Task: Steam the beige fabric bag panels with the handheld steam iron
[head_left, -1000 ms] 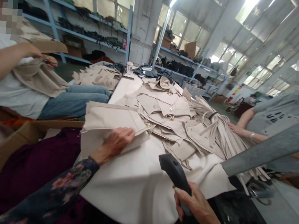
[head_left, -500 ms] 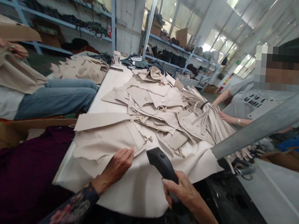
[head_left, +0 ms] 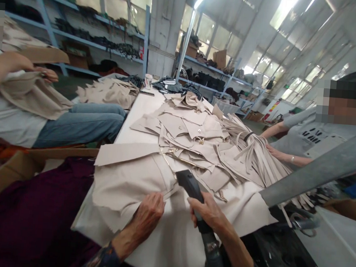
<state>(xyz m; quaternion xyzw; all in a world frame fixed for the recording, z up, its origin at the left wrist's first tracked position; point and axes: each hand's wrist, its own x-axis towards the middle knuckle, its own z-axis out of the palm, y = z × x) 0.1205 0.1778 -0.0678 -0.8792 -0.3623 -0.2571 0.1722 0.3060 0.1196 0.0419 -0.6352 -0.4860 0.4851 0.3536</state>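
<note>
My right hand [head_left: 207, 212] is wrapped round a black hand-held tool [head_left: 190, 186] with a flat, angled head and a thick dark hose below the grip. Its head is over the right edge of a beige fabric panel [head_left: 128, 177], by the end of a gold zipper [head_left: 167, 161]. I cannot tell whether it touches the cloth. My left hand [head_left: 150, 211] is closed with bent fingers at the lower right edge of this panel, pinching it; the fingertips are partly hidden. Behind lies a pile of beige pieces [head_left: 193, 126] with gold zipper ends.
White cloth [head_left: 169, 240] covers the table. On the right, a co-worker's hand [head_left: 276, 153] rests on a bundle of beige strips [head_left: 253, 152] beside a slanting metal post [head_left: 317, 169]. Another person [head_left: 44, 73] sits left holding beige cloth. A carton with purple fabric [head_left: 36, 204] stands at left.
The view has tilted, shifting the scene right and down. The tool's head has moved left and up to the panel's zipper end, covering the gold pull. My left hand keeps at the panel's edge.
</note>
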